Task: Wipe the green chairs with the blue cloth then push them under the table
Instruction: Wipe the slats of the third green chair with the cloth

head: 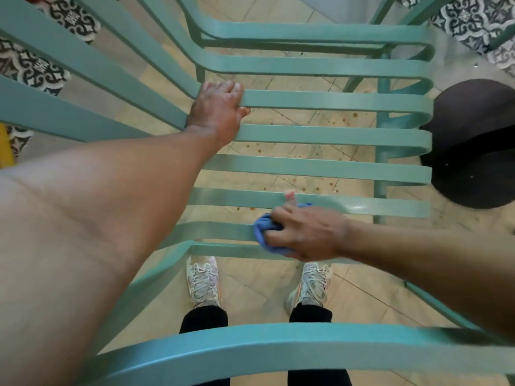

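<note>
Over slatted seat of green chair point(328, 168) we work. Left hand point(217, 112) curls fingers round far slat, steadying frame. Right hand point(303, 232) clamps bunched blue cloth point(263, 232) onto near slat, wiping; bunching concentrates pressure.

Even, soft indoor light, faint shadows; wide-angle bends the chair point(320, 132) slats at edges, right hand point(306, 232) motion-blurred, slight sheen on slats.

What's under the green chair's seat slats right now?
Through the green chair's slats show tan floor tiles with brown spots and two sneakers. The right hand with the blue cloth and the left hand cover some floor.
</note>
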Action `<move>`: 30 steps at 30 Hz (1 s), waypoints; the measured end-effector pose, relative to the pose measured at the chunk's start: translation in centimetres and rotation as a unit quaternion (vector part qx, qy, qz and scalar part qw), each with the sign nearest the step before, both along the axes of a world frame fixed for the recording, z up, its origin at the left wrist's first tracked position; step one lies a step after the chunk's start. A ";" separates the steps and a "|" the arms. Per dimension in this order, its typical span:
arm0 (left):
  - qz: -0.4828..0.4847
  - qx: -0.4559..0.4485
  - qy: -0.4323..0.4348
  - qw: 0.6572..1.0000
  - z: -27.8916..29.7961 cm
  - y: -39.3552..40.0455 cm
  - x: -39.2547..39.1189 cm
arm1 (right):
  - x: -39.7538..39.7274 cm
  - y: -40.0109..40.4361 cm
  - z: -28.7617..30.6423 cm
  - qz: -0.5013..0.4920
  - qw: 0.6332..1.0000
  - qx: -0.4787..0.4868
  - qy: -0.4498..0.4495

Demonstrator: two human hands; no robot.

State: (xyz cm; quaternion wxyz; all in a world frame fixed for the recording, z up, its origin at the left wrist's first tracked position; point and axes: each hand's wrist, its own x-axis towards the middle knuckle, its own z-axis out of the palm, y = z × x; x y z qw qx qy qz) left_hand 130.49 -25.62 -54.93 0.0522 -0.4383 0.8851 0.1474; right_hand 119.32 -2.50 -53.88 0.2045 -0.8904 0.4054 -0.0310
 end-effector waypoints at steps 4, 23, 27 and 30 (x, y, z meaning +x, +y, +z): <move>0.003 0.000 -0.006 1.000 -0.1 0.1 -0.1 | 10.9 -6.6 -2.3 -0.049 0.994 -0.061 -0.082; -0.017 0.009 -0.023 1.000 -0.2 -0.3 0.2 | 8.8 -7.8 -0.7 -0.343 0.935 -0.003 -0.087; -0.013 0.007 -0.008 1.000 -0.2 -0.3 0.2 | 9.6 -10.0 -0.9 -0.388 0.916 -0.008 -0.100; -0.006 0.004 -0.010 1.000 0.0 -0.2 0.0 | 1.6 -6.6 -0.7 -0.492 0.869 -0.027 -0.032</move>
